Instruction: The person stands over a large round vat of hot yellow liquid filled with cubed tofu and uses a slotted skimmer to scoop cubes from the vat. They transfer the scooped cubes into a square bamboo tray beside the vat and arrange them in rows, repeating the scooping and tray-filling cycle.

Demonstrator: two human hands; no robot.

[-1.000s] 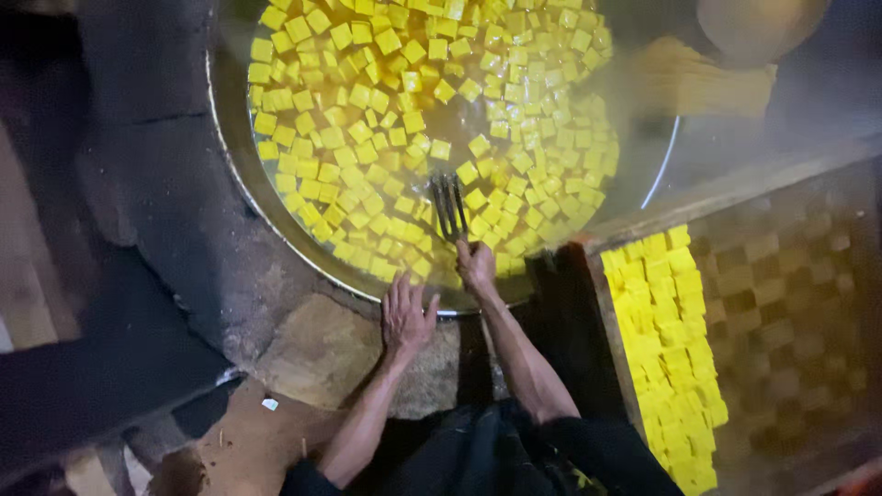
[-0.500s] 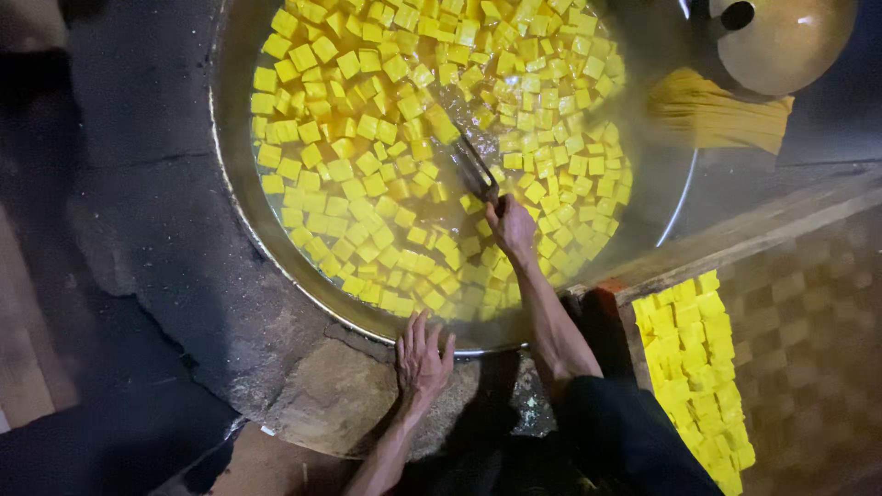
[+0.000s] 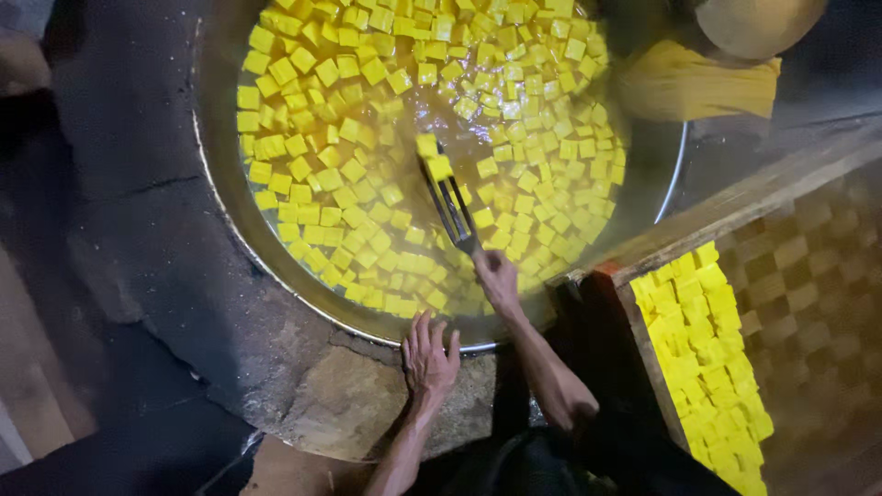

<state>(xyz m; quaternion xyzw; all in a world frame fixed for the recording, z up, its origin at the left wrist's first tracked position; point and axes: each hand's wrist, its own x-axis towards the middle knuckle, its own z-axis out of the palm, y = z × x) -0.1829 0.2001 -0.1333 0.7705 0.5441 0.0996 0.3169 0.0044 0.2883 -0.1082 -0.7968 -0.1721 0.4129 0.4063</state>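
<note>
Right hand (image 3: 496,278) grips a slotted metal skimmer (image 3: 447,197), blade among yellow cubes (image 3: 367,184) floating in a wide round metal pan (image 3: 216,184). Left hand (image 3: 428,358) rests flat, fingers spread, at the pan's 6 o'clock rim.

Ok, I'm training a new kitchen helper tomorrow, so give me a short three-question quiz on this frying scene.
1. True or false: the left hand rests flat on the rim of the big round pan.
2. Which does the right hand hold? A) a ladle B) a slotted metal tool C) a cloth
3. Fill in: more yellow cubes lie on a woven tray to the person's ______.

Key
1. True: its fingers lie spread on the near edge.
2. B: the tool reaches in among the yellow cubes floating in the liquid, carrying a couple of them.
3. Right: the cubes there sit in rows.
</note>
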